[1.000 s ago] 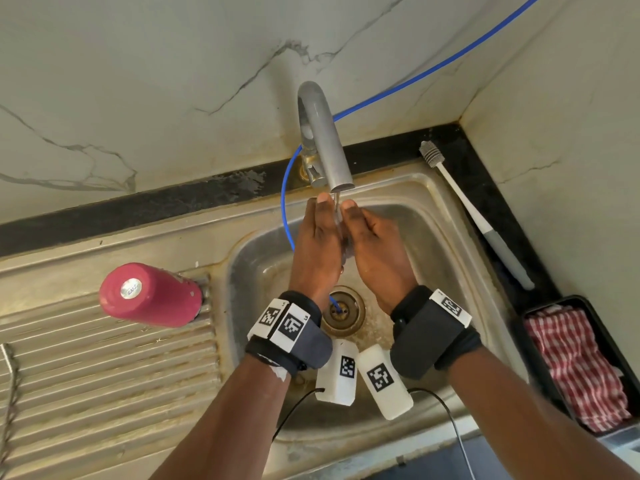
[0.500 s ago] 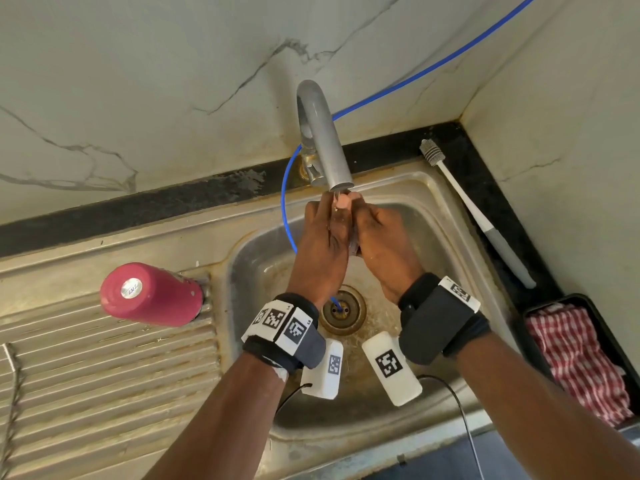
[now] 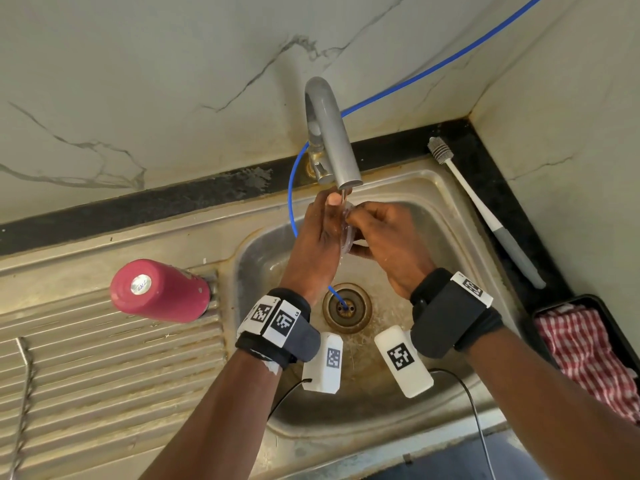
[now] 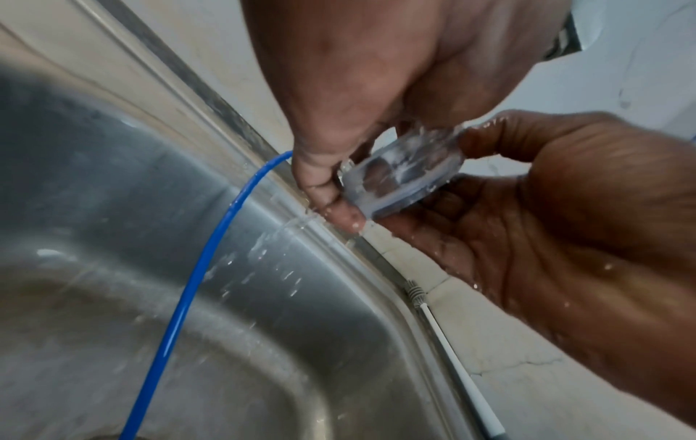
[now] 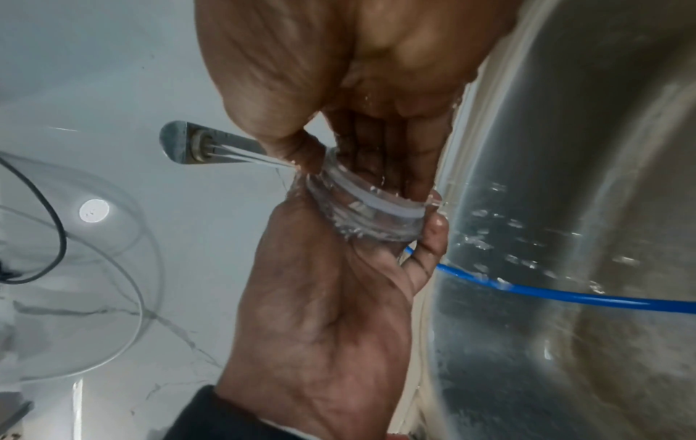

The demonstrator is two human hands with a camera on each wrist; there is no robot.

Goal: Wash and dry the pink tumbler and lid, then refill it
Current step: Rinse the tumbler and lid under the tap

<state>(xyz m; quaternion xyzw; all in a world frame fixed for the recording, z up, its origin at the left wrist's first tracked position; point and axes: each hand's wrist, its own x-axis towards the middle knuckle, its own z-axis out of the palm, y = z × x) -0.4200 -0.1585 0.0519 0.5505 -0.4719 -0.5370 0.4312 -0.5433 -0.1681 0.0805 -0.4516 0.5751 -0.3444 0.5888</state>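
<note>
A round clear plastic lid (image 4: 401,174) with a white ring around it is held up over the steel sink (image 3: 450,216), right under the grey curved tap (image 3: 332,140). A thin stream of water is seen falling from the tap onto the lid, and drops are sprayed down into the sink. The lid is held between both hands. The left hand (image 3: 317,244) is placed against the lid's left side, with its fingers bent around the edge and the thumb pointed up near the tap's mouth. The right hand (image 3: 388,244) is curled around the lid's other side, with the rim pinched between thumb and fingers. Both hands are wet. The pink metal tumbler (image 3: 159,291) is set upside down on the ribbed steel draining board (image 3: 104,375), left of the sink and well apart from the hands. A thin blue tube (image 3: 294,202) is run down from the wall, behind the left hand, into the round drain (image 3: 348,308). A long white brush with a grey handle (image 3: 485,216) is laid on the black counter edge, right of the sink. A red and white checked cloth (image 3: 585,351) is kept in a black tray (image 3: 547,308) at the right.
</note>
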